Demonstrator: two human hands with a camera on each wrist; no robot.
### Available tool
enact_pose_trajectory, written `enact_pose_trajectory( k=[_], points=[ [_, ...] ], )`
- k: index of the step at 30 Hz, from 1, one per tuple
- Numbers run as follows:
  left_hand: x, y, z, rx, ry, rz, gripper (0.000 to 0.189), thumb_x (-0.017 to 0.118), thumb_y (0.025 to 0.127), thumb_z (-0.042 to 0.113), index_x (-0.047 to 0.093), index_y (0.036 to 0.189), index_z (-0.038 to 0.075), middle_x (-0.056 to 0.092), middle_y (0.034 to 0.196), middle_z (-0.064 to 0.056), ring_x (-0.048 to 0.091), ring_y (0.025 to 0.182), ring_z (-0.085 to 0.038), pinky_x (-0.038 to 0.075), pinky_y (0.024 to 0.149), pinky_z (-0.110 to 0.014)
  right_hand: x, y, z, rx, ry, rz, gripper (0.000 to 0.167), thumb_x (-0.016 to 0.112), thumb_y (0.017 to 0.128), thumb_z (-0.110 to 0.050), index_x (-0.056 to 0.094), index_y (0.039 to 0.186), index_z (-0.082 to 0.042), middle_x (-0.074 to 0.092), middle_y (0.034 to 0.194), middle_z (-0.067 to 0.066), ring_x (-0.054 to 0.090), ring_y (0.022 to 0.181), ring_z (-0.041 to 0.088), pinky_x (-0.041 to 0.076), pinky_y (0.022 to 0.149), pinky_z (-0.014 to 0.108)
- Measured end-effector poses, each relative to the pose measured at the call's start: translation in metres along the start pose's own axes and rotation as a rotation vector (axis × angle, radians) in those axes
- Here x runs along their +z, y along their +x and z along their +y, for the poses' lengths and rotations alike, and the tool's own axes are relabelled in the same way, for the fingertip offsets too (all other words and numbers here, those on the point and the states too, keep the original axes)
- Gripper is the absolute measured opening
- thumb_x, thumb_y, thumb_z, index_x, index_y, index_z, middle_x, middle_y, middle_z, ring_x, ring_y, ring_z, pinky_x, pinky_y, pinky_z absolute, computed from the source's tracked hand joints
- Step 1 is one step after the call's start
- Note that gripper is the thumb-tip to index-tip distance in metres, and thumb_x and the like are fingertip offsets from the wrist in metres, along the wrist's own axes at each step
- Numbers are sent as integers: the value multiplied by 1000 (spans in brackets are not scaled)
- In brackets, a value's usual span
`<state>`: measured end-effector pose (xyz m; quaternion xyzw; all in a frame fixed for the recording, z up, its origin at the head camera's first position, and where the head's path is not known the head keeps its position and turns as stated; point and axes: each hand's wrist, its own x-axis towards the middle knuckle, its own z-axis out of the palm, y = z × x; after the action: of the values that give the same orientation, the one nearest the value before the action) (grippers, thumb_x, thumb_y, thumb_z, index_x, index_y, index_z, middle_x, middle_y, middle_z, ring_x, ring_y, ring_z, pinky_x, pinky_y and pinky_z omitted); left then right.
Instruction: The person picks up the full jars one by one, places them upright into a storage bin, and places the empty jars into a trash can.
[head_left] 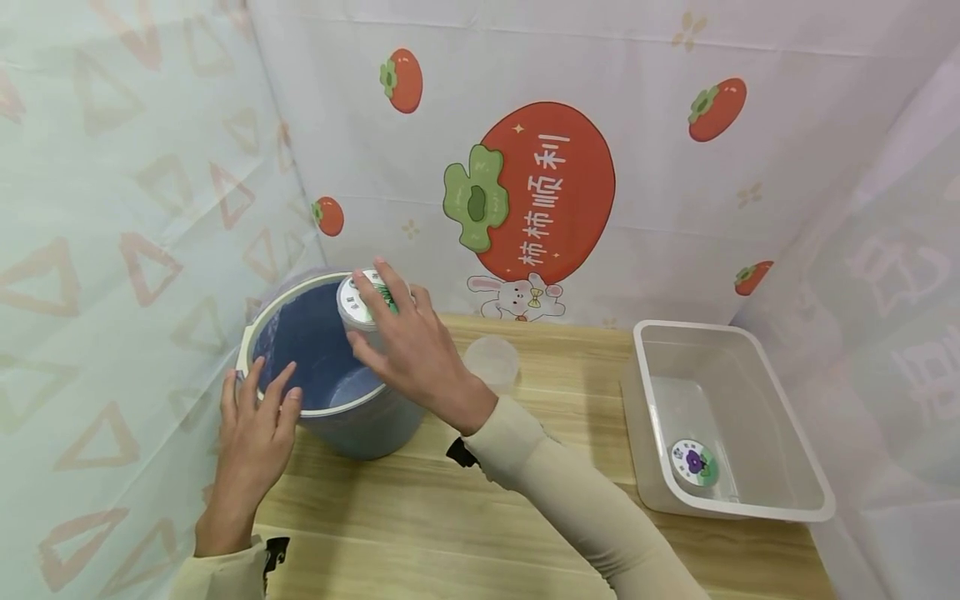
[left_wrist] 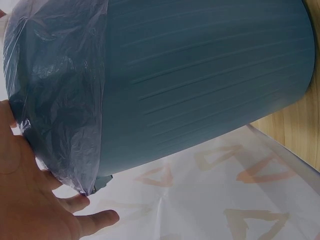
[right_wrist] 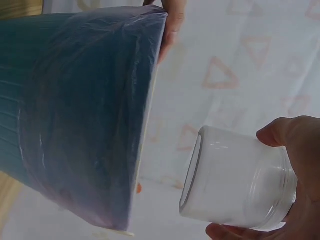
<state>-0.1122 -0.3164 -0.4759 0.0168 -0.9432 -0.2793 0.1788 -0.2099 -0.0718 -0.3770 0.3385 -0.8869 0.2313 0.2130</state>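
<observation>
My right hand [head_left: 408, 342] grips a clear jar [right_wrist: 235, 177] with a white-and-green printed lid [head_left: 360, 300]. It holds the jar over the right part of a blue bin's opening, thumb and fingers on opposite sides near the lid end. In the right wrist view the jar's base faces the bin and the jar looks clear-walled. The blue bin [head_left: 363, 429] has a pale rim and a thin clear plastic liner [left_wrist: 62, 90] folded over its outside. My left hand [head_left: 255, 442] rests on the bin's near-left rim with its fingers spread and holds nothing.
A clear round container [head_left: 491, 362] stands on the wooden table [head_left: 420, 517] behind my right forearm. On the right is a white rectangular tub [head_left: 648, 417], with a purple-flower-lidded jar [head_left: 694, 463] inside. Printed cloth walls [head_left: 337, 83] enclose the table's back and sides.
</observation>
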Motion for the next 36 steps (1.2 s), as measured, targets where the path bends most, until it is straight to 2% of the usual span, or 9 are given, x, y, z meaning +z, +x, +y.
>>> enact_pose_trajectory(
  k=[4,10,15,17,22,27,31,36],
  points=[
    [1,0,0,2,0,3,54,41,118,37,53,158,2,25,174,-34,-5,168,-51,4,129,-78,16,2,-1,38,7,-51,73,69,107,-40,40,169,-17,32,177,12,57,133,38,62,100,44],
    [3,1,0,13,7,14,54,42,118,36,55,157,1,26,173,-35,-3,167,-52,3,130,-76,36,3,-1,15,-37,-86,73,68,107,-43,39,170,-18,31,178,13,58,135,38,60,104,48],
    [3,1,0,14,8,9,54,42,118,36,54,157,1,26,173,-35,-3,167,-52,2,131,-76,49,1,2,-10,-89,-91,75,68,107,-45,38,170,-18,33,176,16,61,135,37,62,103,47],
    [3,1,0,13,5,7,54,42,118,36,54,157,1,25,173,-35,-4,167,-51,2,131,-76,53,-1,5,-21,-115,-81,75,68,107,-45,39,170,-17,35,176,17,61,137,36,59,109,46],
    [3,1,-1,16,1,11,54,41,118,36,54,157,0,25,174,-34,-5,168,-50,1,131,-75,55,-3,11,-20,-167,-94,76,65,108,-50,38,171,-18,36,176,15,52,150,35,50,122,45],
    [3,0,0,6,-5,6,55,40,118,38,55,156,0,23,175,-33,-6,167,-51,2,129,-78,52,-5,18,-1,-190,-93,74,61,108,-54,39,170,-21,37,175,12,45,156,33,44,125,48],
    [2,-1,1,-7,-14,-4,56,39,119,39,53,158,2,21,177,-31,-9,168,-50,2,128,-80,50,-7,26,22,-167,-80,72,59,109,-57,41,170,-22,39,174,11,42,158,34,38,128,53],
    [1,-1,0,-15,-21,-10,56,38,119,38,52,160,3,19,178,-30,-12,168,-48,1,128,-80,47,-9,40,86,-83,-97,71,55,110,-58,41,170,-23,36,176,10,35,161,36,32,131,58]
  ],
)
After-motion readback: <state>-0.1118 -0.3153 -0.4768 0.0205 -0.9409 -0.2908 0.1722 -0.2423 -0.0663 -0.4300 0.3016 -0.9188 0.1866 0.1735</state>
